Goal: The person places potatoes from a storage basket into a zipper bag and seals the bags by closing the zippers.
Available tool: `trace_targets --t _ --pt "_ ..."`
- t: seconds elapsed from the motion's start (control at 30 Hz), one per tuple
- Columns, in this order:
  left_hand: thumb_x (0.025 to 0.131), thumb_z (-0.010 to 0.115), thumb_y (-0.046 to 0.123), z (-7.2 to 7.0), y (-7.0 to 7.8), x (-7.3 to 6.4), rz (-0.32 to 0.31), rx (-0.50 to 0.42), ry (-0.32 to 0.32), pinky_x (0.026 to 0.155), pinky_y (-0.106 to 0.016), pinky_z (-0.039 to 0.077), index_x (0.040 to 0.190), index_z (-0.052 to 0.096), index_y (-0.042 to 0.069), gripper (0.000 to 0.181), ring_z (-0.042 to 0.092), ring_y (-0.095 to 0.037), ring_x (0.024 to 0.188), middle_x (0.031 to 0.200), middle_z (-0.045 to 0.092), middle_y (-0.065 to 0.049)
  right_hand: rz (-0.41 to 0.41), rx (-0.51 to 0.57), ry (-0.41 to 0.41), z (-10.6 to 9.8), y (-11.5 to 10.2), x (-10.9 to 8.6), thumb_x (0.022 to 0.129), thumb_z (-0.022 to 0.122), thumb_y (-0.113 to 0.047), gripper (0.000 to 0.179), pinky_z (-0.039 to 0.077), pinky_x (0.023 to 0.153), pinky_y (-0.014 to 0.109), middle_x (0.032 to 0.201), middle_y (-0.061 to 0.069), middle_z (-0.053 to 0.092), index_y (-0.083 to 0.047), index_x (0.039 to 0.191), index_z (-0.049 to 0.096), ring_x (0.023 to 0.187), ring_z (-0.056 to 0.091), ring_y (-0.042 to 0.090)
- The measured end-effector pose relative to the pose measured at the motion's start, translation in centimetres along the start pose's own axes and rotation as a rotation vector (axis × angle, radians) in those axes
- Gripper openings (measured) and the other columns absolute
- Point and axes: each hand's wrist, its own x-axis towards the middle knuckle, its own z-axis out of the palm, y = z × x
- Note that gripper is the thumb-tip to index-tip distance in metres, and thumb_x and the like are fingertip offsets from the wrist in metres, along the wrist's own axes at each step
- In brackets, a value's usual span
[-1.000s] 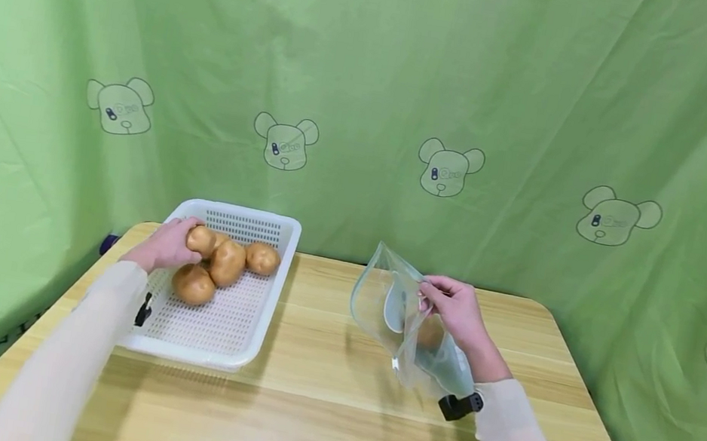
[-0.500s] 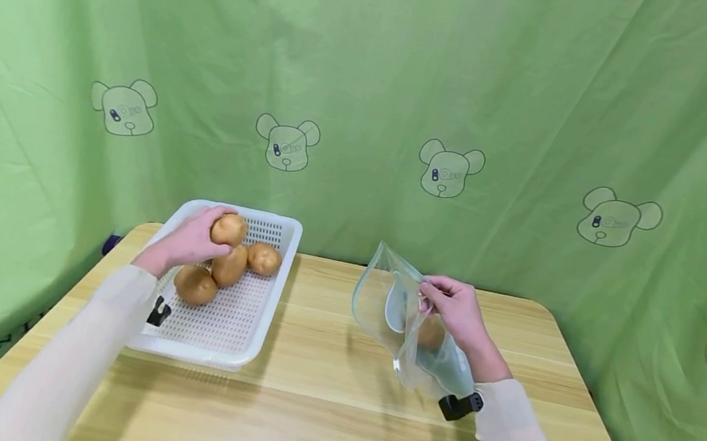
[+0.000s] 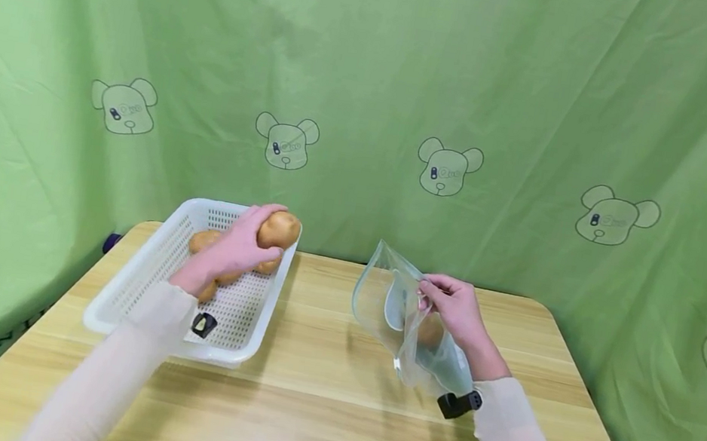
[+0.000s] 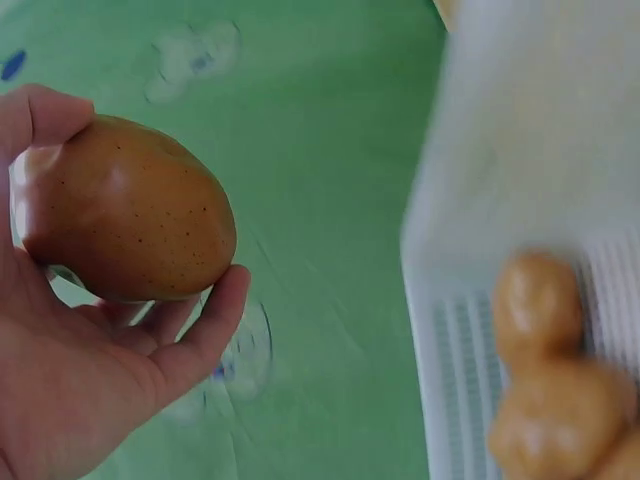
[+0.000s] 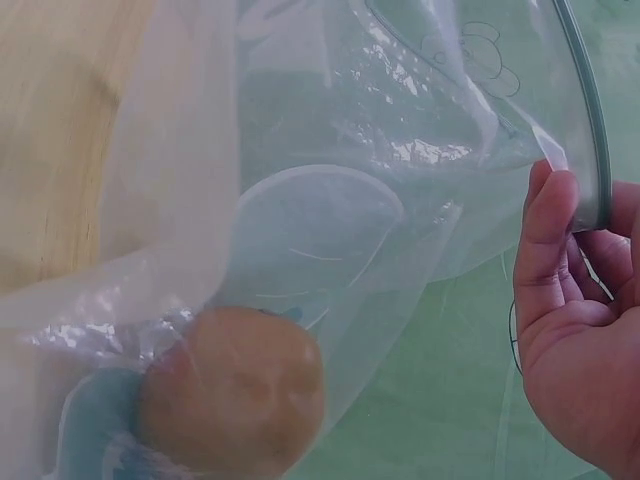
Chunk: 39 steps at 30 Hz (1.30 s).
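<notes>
My left hand (image 3: pixel 239 243) grips a brown potato (image 3: pixel 280 229) over the back right of the white basket (image 3: pixel 267 322). In the left wrist view, thumb and fingers curve around this speckled potato (image 4: pixel 135 212). Several other potatoes (image 4: pixel 555 410) lie in the basket, partly covered by the hand and wrist in the head view. At right, my right hand (image 3: pixel 457 314) pinches the top edge of a clear zip bag (image 3: pixel 376 296), whose mouth gapes toward the left. One potato (image 5: pixel 238 390) sits low inside the bag, seen through the plastic.
Both the basket and the bag are at a wooden table (image 3: pixel 318 368). Behind it hangs a green curtain (image 3: pixel 371 101) printed with bear heads. A small zip slider (image 3: pixel 397 364) shows on the bag's edge.
My left hand has lifted a potato from the basket's left side and carried it rightward to the basket's right rim. The right hand and the bag stay put.
</notes>
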Motion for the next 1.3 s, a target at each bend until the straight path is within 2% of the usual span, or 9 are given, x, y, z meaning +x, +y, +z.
trace_targets --t 0.17,0.33,0.47,0.63,0.83,1.0,1.07,1.3 --pt "0.078 0.070 0.018 3.0 1.9 0.3 0.051 -0.044 0.000 0.091 -0.045 0.045 0.143 0.036 0.016 0.074 0.052 -0.027 0.108 0.134 0.044 -0.014 -0.006 -0.005 0.001 0.0 -0.2 0.1 0.094 0.054 -0.002 0.022 0.053 0.057 0.024 0.074 0.013 0.062 0.015 0.107 0.060 0.061 0.059 0.013" --pt "0.081 0.068 0.017 6.0 3.6 0.6 0.069 -0.172 -0.034 0.083 -0.038 0.050 0.140 0.038 0.014 0.067 0.059 -0.024 0.095 0.124 0.052 -0.014 -0.004 -0.008 0.009 -0.2 0.4 0.3 0.094 0.056 -0.006 0.024 0.053 0.058 0.024 0.073 0.008 0.062 0.014 0.108 0.061 0.062 0.059 0.011" --pt "0.083 0.069 0.019 8.1 4.9 0.8 0.048 -0.313 -0.053 0.088 -0.038 0.048 0.139 0.039 0.012 0.064 0.058 -0.025 0.101 0.124 0.053 -0.015 -0.015 -0.010 0.009 -0.1 0.6 0.3 0.094 0.057 -0.007 0.029 0.053 0.058 0.024 0.072 0.005 0.062 0.017 0.110 0.058 0.061 0.059 0.010" --pt "0.086 0.067 0.023 10.3 6.0 1.2 0.030 -0.395 -0.100 0.093 -0.040 0.045 0.137 0.042 0.011 0.058 0.056 -0.026 0.108 0.125 0.054 -0.015 -0.030 0.004 0.009 0.2 0.6 0.4 0.094 0.056 -0.005 0.029 0.053 0.057 0.023 0.070 0.004 0.062 0.019 0.110 0.056 0.060 0.058 0.010" --pt "0.091 0.063 0.028 12.3 6.3 1.6 -0.009 -0.434 -0.176 0.086 -0.036 0.048 0.134 0.044 0.008 0.051 0.058 -0.024 0.103 0.120 0.056 -0.014 -0.050 0.014 0.011 0.5 0.1 0.6 0.093 0.056 -0.003 0.025 0.053 0.057 0.024 0.071 0.005 0.062 0.018 0.107 0.058 0.060 0.058 0.010" --pt "0.091 0.064 0.024 13.7 5.7 2.0 -0.022 -0.452 -0.190 0.085 -0.036 0.049 0.135 0.043 0.004 0.053 0.057 -0.025 0.103 0.120 0.055 -0.016 -0.056 0.004 0.006 0.5 -0.2 0.5 0.093 0.057 -0.004 0.023 0.053 0.057 0.024 0.072 0.008 0.061 0.016 0.106 0.060 0.060 0.058 0.010" --pt "0.090 0.065 0.026 14.3 5.2 2.1 -0.029 -0.443 -0.191 0.086 -0.035 0.049 0.135 0.042 0.005 0.055 0.057 -0.024 0.103 0.121 0.055 -0.014 -0.056 0.006 0.006 0.4 -0.2 0.5 0.093 0.057 -0.004 0.023 0.052 0.056 0.024 0.072 0.009 0.062 0.015 0.106 0.060 0.060 0.058 0.010" --pt "0.087 0.069 0.029 14.6 5.1 1.7 -0.048 -0.357 -0.213 0.085 -0.035 0.048 0.140 0.039 0.012 0.063 0.057 -0.022 0.103 0.125 0.054 -0.012 -0.086 0.036 0.020 -0.6 -0.7 0.5 0.092 0.058 -0.003 0.027 0.053 0.054 0.022 0.072 0.011 0.063 0.020 0.107 0.058 0.059 0.059 0.009"
